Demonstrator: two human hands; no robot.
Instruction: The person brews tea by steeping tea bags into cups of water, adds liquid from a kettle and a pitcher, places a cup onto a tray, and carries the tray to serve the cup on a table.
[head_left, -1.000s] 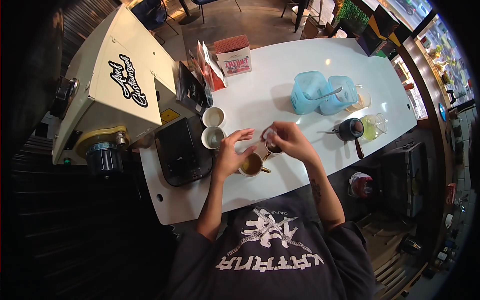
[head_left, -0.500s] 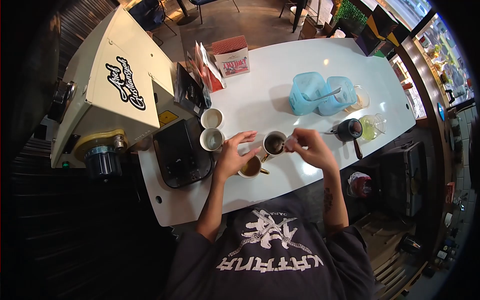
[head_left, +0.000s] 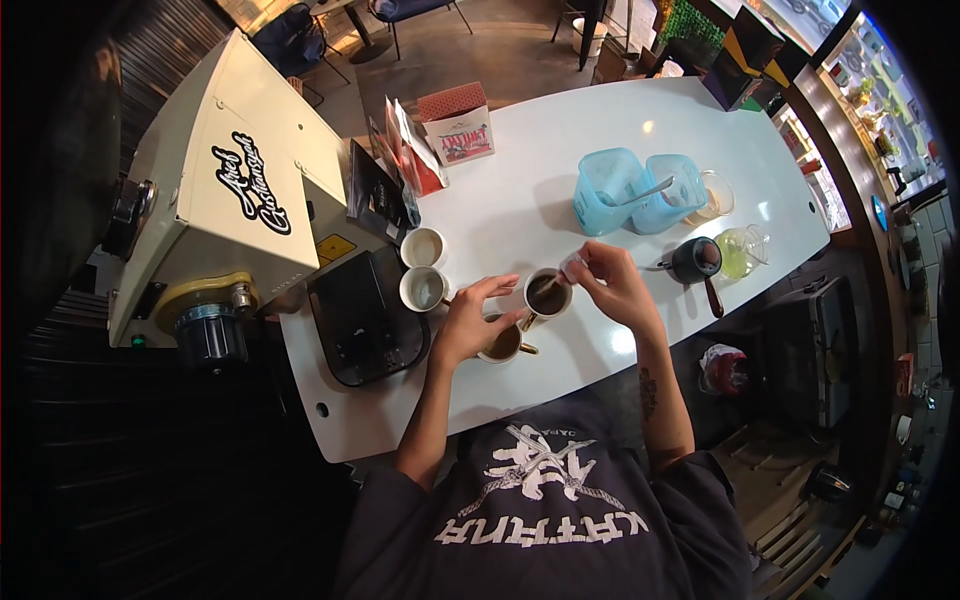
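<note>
1. Indoor light is moderate: the white tabletop [head_left: 510, 230] looks bright, while the near left is almost black.
2. Daylight shows through the window [head_left: 835, 60] at far right.
3. Glare spots dot the tabletop; a soft shadow falls left of the blue plastic containers [head_left: 592, 213].
4. Wide-angle distortion bows the tabletop's edges; black fills the corners.

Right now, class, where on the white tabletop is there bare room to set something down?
The white tabletop is bare between the red-and-white packet and the blue containers, and also between the right forearm and the black pot. It is crowded around the left hand and right hand, where four cups cluster beside the black tray.
</note>
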